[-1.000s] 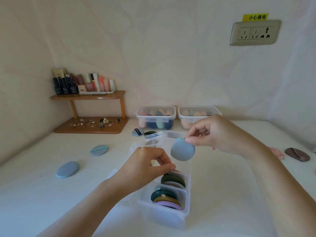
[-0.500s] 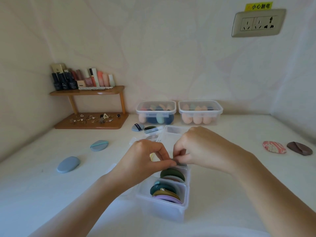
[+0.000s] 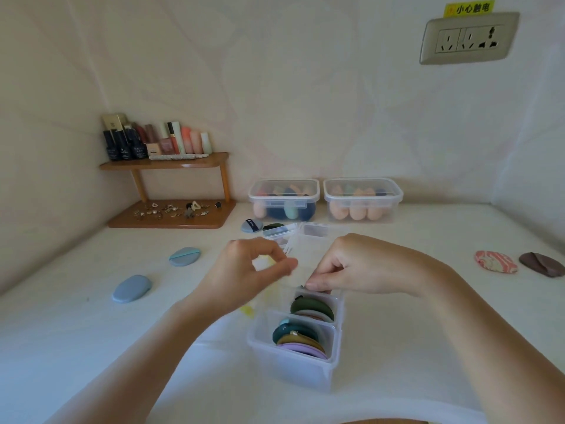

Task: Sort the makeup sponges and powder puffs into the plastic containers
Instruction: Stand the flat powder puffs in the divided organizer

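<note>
Two loose pieces lie well to the left of the divided container (image 3: 290, 371): a blue oval puff (image 3: 132, 288) and, farther back, a blue round puff (image 3: 184, 256). At the container's left wall the left hand (image 3: 253, 270) has its fingers curled, with thumb and forefinger pinched together, apparently on the clear plastic to steady it. Inside the container, the nearest compartment holds a stack of puffs (image 3: 301, 342) and the next one holds green puffs (image 3: 312, 306). Just past those, the right hand (image 3: 363, 264) curls its fingertips down at the compartment behind; whether they grip anything is hidden. Well to the container's right lie a pink patterned puff (image 3: 496, 262) and a brown puff (image 3: 541, 264). I judge that a puff is being seated in that compartment. The next move calls for letting go, lifting clear and reaching for a loose puff without tipping the light container.
</note>
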`<state>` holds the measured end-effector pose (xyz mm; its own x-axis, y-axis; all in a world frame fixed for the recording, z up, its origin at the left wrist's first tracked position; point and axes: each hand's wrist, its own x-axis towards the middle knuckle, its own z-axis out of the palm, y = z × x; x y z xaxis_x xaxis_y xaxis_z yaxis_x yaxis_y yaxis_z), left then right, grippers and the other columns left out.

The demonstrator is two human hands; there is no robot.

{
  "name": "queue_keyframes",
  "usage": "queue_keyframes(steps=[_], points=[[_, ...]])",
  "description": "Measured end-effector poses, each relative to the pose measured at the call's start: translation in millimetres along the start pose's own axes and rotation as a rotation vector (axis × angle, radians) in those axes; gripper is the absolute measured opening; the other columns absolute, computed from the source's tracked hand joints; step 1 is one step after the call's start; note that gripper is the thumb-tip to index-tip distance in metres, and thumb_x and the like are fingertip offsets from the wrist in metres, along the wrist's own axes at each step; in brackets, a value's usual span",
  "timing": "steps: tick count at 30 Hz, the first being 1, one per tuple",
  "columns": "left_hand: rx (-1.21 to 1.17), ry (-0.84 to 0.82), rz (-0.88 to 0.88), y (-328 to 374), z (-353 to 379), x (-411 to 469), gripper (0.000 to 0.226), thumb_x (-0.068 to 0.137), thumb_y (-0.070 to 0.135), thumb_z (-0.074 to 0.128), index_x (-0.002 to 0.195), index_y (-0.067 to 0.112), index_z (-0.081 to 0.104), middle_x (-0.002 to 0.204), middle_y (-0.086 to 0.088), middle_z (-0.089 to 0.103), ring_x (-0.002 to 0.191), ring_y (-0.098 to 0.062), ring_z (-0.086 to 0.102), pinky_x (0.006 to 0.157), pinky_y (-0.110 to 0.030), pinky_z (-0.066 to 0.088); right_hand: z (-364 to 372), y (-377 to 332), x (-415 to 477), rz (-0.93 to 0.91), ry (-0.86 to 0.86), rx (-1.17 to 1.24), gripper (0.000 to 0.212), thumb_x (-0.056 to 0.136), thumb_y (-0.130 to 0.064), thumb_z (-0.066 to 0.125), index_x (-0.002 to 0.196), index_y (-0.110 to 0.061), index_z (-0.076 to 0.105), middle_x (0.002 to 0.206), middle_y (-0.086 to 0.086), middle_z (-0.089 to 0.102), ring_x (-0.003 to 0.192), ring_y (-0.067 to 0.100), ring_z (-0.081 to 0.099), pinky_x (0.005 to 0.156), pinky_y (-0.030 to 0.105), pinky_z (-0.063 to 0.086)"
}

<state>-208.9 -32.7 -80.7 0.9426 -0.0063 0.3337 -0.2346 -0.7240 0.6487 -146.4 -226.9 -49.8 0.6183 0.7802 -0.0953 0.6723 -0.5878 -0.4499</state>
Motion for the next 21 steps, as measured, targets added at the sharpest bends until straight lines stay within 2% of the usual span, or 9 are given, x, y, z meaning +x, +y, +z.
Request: queue_keyframes(steps=[2,5,7,9,10,13,16,19,21], points=[[0.023,0.111,-0.042,-17,-10,7,0.031,0.076,0.054,0.057,0.078,0.026,0.070,0.089,0.017,0.068,0.090,0.000,0.061,0.080,-0.023,0.047,1,3,2,-0.022,0.003,0.045,0.033,0.087,-0.045,0.062,0.080,-0.016,0.074,0.059,-0.004,0.047,0.058,0.011,0.031,0.056,0.028,0.025],[0.165,0.292,-0.108,-57,-25,20,0.010,0.086,0.028,0.062,0.093,0.023,0.067,0.103,0.007,0.064,0.097,-0.009,0.057,0.079,-0.024,0.043,-1,8,4,-0.010,0.015,0.126,0.022,0.084,-0.045,0.067,0.084,-0.027,0.077,0.064,-0.006,0.060,0.058,0.011,0.036,0.056,0.027,0.029],[0.256,0.337,-0.205,-85,-37,22,0.023,0.085,0.019,0.064,0.108,0.020,0.064,0.117,-0.002,0.058,0.105,-0.016,0.052,0.086,-0.028,0.040,-4,12,4,-0.009,-0.004,0.151,0.019,0.083,-0.045,0.068,0.085,-0.028,0.077,0.071,-0.005,0.068,0.061,0.013,0.043,0.059,0.029,0.035],[0.327,0.331,-0.351,-110,-48,20,0.040,0.082,0.019,0.068,0.121,0.017,0.058,0.129,-0.010,0.053,0.117,-0.025,0.048,0.097,-0.036,0.039,-6,17,4,-0.012,-0.008,0.170,0.014,0.083,-0.039,0.069,0.086,-0.027,0.077,0.084,-0.005,0.075,0.071,0.011,0.057,0.069,0.034,0.047],[0.374,0.296,-0.437,-120,-51,19,0.049,0.081,0.023,0.069,0.128,0.016,0.054,0.133,-0.012,0.050,0.121,-0.029,0.046,0.100,-0.040,0.037,-6,18,3,-0.013,-0.003,0.182,0.011,0.083,-0.036,0.070,0.086,-0.027,0.077,0.085,-0.006,0.075,0.071,0.009,0.058,0.067,0.033,0.048],[0.450,0.147,-0.633,-136,-51,17,0.065,0.084,0.036,0.065,0.140,0.017,0.039,0.138,-0.016,0.044,0.124,-0.034,0.043,0.102,-0.040,0.037,-7,17,2,-0.033,0.029,0.215,0.007,0.081,-0.029,0.073,0.082,-0.022,0.076,0.075,-0.008,0.074,0.057,-0.002,0.051,0.047,0.016,0.035],[0.470,0.152,-0.610,-141,-48,19,0.055,0.087,0.038,0.059,0.135,0.016,0.045,0.132,-0.013,0.050,0.119,-0.031,0.046,0.096,-0.036,0.039,-10,17,-1,-0.058,0.048,0.262,0.003,0.079,-0.020,0.076,0.080,-0.017,0.076,0.073,-0.009,0.073,0.054,-0.006,0.055,0.049,0.006,0.034],[0.491,0.219,-0.547,-139,-50,23,0.040,0.087,0.034,0.062,0.120,0.014,0.059,0.118,-0.010,0.061,0.105,-0.027,0.054,0.081,-0.030,0.041,-12,17,-1,-0.036,0.041,0.248,0.006,0.084,-0.026,0.071,0.083,-0.021,0.074,0.078,-0.010,0.075,0.054,-0.004,0.054,0.048,0.015,0.035],[0.495,0.273,-0.513,-136,-54,25,0.027,0.089,0.030,0.058,0.106,0.011,0.067,0.103,-0.010,0.067,0.090,-0.026,0.057,0.069,-0.027,0.039,-13,17,-1,-0.011,0.027,0.263,0.012,0.092,-0.027,0.061,0.086,-0.019,0.068,0.083,-0.008,0.076,0.044,0.001,0.044,0.043,0.016,0.033]])
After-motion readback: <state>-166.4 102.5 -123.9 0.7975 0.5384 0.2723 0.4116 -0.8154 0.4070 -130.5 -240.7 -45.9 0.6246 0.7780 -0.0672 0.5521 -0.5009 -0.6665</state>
